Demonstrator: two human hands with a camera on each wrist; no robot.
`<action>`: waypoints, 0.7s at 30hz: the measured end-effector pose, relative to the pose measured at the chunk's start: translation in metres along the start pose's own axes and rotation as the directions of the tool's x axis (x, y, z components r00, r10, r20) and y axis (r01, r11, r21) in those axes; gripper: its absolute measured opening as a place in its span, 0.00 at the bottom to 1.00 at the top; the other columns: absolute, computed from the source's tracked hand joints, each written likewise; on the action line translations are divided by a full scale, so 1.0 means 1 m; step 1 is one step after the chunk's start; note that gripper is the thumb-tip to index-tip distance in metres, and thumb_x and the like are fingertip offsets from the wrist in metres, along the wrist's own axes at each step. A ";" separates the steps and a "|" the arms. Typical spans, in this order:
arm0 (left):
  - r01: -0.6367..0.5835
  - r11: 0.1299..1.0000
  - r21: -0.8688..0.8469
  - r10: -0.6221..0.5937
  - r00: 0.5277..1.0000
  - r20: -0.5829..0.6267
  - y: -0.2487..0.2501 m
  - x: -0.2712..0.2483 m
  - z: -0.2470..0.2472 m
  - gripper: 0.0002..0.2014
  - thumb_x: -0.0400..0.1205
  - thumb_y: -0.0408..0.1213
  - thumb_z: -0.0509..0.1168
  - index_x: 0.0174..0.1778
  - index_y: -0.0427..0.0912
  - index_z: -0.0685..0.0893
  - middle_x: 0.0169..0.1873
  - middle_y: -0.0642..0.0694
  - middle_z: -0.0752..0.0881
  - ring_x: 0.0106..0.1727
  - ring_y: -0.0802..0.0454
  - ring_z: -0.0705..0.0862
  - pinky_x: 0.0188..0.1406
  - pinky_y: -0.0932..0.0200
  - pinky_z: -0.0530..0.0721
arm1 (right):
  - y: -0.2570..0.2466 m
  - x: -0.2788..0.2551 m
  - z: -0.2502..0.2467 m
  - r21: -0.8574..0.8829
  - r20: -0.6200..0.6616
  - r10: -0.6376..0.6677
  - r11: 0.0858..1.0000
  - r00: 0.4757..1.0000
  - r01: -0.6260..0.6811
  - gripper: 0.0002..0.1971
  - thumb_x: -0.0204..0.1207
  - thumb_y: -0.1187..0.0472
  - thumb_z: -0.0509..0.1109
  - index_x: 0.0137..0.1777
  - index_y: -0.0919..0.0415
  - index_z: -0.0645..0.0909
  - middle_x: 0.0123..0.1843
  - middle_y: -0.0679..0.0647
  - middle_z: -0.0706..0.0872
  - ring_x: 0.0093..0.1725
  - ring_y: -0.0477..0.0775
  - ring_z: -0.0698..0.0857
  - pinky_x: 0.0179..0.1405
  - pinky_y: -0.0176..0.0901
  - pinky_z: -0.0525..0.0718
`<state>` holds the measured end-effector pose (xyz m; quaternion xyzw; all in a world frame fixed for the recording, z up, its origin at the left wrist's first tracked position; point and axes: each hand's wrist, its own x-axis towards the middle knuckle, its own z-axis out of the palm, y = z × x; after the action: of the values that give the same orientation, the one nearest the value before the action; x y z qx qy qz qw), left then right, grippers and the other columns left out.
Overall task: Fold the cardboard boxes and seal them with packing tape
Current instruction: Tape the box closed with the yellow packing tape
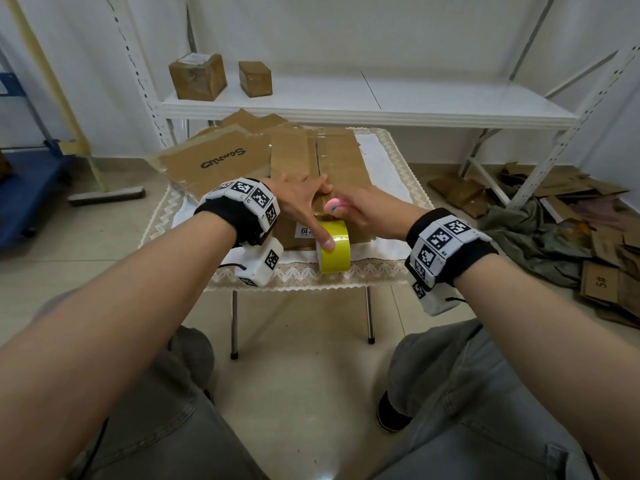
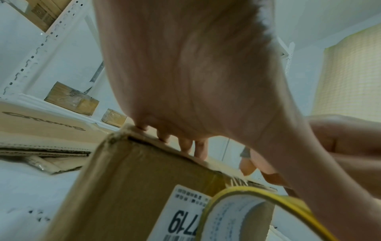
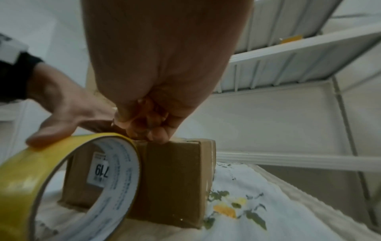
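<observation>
A brown cardboard box [image 1: 343, 161] with a white label reading "719" stands on the cloth-covered table [image 1: 381, 268]. My left hand [image 1: 304, 199] lies spread on the box's top, fingers straight, near the taped centre seam. Its thumb presses on a yellow roll of packing tape [image 1: 335, 251] that stands on edge against the box's front face. My right hand [image 1: 360, 209] grips a small pink tool [image 1: 335, 205] at the box's top front edge, just above the roll. The right wrist view shows the roll [image 3: 41, 171] in front of the box [image 3: 173, 179], with that fist [image 3: 152, 114] at the top edge.
Flattened cardboard sheets [image 1: 214, 157] lie on the table's back left. Behind, a white metal shelf [image 1: 346, 102] carries two small taped boxes [image 1: 197, 76]. Cardboard scraps and a green cloth [image 1: 540, 237] litter the floor at right. A blue cart [image 1: 27, 188] stands at left.
</observation>
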<state>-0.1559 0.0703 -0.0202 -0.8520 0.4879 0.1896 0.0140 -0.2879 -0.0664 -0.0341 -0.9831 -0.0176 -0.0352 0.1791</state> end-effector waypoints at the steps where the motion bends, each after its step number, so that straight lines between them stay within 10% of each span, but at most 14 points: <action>1: 0.009 1.000 -0.003 -0.009 1.000 0.003 -0.001 0.001 0.000 0.72 0.58 0.75 0.75 0.89 0.47 0.40 0.89 0.46 0.50 0.88 0.44 0.46 0.84 0.42 0.38 | -0.001 0.002 0.000 -0.025 0.019 -0.002 1.000 1.000 0.003 0.16 0.90 0.59 0.60 0.73 0.65 0.75 0.62 0.61 0.88 0.55 0.62 0.83 0.47 0.45 0.71; 5: 0.029 1.000 -0.007 -0.029 0.999 0.025 -0.009 0.011 0.004 0.83 0.42 0.86 0.68 0.88 0.51 0.38 0.89 0.42 0.45 0.89 0.43 0.42 0.85 0.39 0.36 | -0.007 0.009 0.002 -0.128 0.067 0.005 0.992 0.998 0.004 0.13 0.90 0.58 0.60 0.66 0.66 0.76 0.56 0.60 0.87 0.50 0.66 0.84 0.41 0.50 0.70; 17: -0.022 1.000 0.009 0.021 0.998 0.057 -0.007 0.014 0.003 0.82 0.42 0.85 0.67 0.89 0.49 0.41 0.89 0.51 0.42 0.88 0.46 0.39 0.84 0.33 0.32 | -0.029 0.010 -0.005 -0.312 0.127 -0.049 0.946 0.991 0.086 0.14 0.89 0.59 0.62 0.72 0.60 0.76 0.74 0.60 0.78 0.57 0.64 0.84 0.44 0.45 0.68; 21: -0.005 1.000 -0.003 0.006 0.999 0.039 -0.007 0.011 0.003 0.80 0.46 0.82 0.71 0.88 0.48 0.40 0.89 0.48 0.44 0.89 0.46 0.39 0.84 0.37 0.32 | -0.024 0.008 -0.007 -0.294 0.122 -0.022 0.954 0.992 0.058 0.10 0.89 0.61 0.62 0.66 0.61 0.78 0.57 0.60 0.83 0.54 0.64 0.85 0.44 0.45 0.69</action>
<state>-0.1464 0.0651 -0.0282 -0.8468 0.4896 0.2069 0.0215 -0.2819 -0.0465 -0.0181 -0.9986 -0.0427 0.0169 0.0272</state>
